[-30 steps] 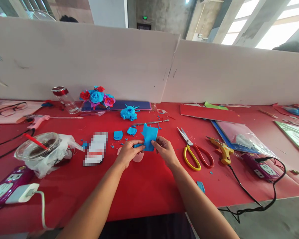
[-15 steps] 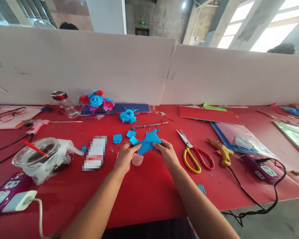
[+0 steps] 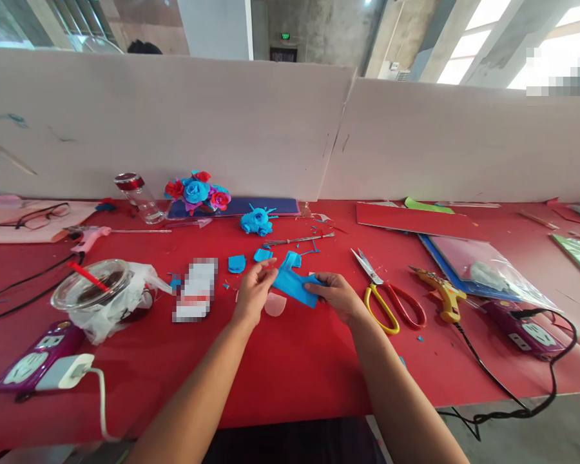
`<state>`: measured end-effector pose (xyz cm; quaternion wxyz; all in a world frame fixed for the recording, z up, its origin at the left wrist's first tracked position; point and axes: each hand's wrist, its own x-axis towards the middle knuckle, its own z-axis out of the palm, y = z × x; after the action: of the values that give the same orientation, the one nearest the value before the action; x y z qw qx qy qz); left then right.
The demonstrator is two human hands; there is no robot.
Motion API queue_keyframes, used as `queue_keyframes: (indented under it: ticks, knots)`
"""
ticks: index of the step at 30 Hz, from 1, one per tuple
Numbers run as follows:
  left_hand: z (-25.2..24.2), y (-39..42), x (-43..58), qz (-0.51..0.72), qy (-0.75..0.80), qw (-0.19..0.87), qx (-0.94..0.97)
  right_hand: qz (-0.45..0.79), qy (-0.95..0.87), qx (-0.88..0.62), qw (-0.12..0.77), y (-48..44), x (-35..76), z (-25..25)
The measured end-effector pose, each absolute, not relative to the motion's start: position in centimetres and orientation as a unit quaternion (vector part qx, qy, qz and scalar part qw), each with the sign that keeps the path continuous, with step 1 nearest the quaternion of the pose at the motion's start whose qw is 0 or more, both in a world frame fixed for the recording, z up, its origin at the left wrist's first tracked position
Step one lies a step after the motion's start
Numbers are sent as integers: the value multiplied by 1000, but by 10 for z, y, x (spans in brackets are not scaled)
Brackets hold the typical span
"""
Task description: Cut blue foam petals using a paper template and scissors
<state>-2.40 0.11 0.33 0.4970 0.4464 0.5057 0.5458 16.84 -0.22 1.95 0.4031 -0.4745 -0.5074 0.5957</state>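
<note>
A folded piece of blue foam sheet (image 3: pixel 294 284) is held just above the red table (image 3: pixel 280 361) between both hands. My left hand (image 3: pixel 254 293) pinches its upper left end with curled fingers. My right hand (image 3: pixel 336 295) grips its lower right end between thumb and fingers. A pale pink petal cut-out (image 3: pixel 275 304) lies on the table under the sheet. Small blue petal pieces (image 3: pixel 236 263) lie just beyond my left hand, and a blue foam flower (image 3: pixel 256 221) sits further back.
Yellow-and-red scissors (image 3: pixel 384 296) and a yellow glue gun (image 3: pixel 442 293) lie right of my hands. A bunch of foam roses (image 3: pixel 196 191), a glass jar (image 3: pixel 138 196), a plastic-wrapped bowl (image 3: pixel 96 293) and power strips (image 3: pixel 38 361) are at left. A white partition (image 3: pixel 270 129) closes the back.
The blue sheet stood upright, then was turned and folded down into a flatter strip slanting to the right. My right hand has shifted slightly right and lower with it.
</note>
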Motion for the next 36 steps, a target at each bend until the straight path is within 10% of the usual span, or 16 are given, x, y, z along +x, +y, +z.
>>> queue_keyframes:
  ticks: [6, 19, 27, 36]
  knots:
    - [10, 15, -81, 592, 619, 279, 434, 561, -356, -481, 572, 8, 172, 13]
    - [5, -1, -53, 245, 515, 225, 790, 542, -342, -449, 623, 12, 165, 6]
    - [16, -5, -36, 472, 448, 484, 586, 539, -387, -457, 592, 5, 141, 0]
    - [7, -2, -25, 557, 499, 503, 433, 625, -377, -385, 565, 0, 120, 6]
